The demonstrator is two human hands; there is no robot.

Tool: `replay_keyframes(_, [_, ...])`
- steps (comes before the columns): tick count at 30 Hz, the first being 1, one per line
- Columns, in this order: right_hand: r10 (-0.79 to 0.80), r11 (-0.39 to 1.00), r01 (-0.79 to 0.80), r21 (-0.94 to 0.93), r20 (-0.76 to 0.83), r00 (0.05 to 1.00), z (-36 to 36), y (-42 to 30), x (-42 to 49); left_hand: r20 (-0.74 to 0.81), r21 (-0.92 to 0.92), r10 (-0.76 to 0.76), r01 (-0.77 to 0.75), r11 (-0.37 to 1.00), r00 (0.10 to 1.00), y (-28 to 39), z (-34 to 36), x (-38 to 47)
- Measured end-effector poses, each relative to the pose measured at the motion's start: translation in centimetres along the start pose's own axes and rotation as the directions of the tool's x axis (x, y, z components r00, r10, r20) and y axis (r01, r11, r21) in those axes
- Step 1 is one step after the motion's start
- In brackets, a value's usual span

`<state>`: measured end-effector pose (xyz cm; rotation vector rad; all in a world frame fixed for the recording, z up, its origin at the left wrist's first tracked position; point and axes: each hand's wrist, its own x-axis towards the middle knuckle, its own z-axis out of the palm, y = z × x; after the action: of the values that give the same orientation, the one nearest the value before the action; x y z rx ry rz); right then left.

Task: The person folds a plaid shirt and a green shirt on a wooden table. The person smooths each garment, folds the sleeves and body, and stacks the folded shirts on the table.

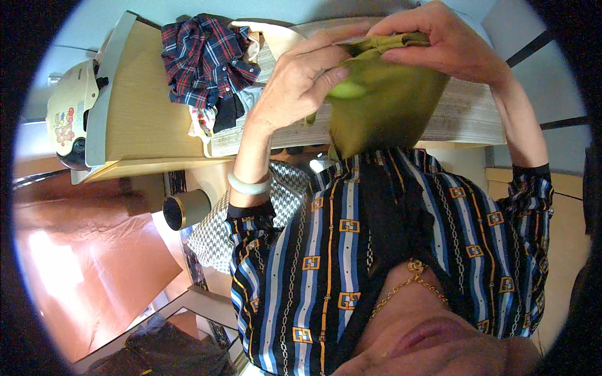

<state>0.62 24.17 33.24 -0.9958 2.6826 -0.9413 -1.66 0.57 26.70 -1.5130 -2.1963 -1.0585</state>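
An olive-green garment (pixel 390 101) hangs from both of my hands over the near part of a grey wood-grain tabletop (pixel 465 113). My left hand (pixel 301 80), with a pale bangle (pixel 249 184) lower on the arm, grips its upper left edge, thumb on the near side. My right hand (pixel 447 44) pinches a gathered, seamed fold at the upper right. The lower end of the cloth reaches down in front of my striped shirt (pixel 329 263). Part of the cloth is blurred, and a brighter green patch shows near my left thumb. Which garment it is, I cannot tell.
Left of my hands lies a heap of clothes with a plaid shirt (pixel 202 61) on top and a black cloth (pixel 229 115) below. A cream helmet (pixel 70 108) sits beyond a raised side panel (pixel 110 89). Lower left are a cylindrical bin (pixel 195 207) and houndstooth fabric (pixel 218 235).
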Motion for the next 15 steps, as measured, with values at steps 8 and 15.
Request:
replay_keyframes(8, [-0.094,0.991,0.092,0.097,0.019,0.995,0.3,-0.2,-0.8,0.178,0.049,-0.097,0.089,0.995,0.979,-0.4,-0.3,-0.5])
replay_keyframes(15, [-0.029,0.983,0.047,0.178,-0.103,0.994,-0.2,0.4,-1.9,0.136,0.313,-0.085,0.039,0.949,0.987,-1.5,-0.4,-1.7])
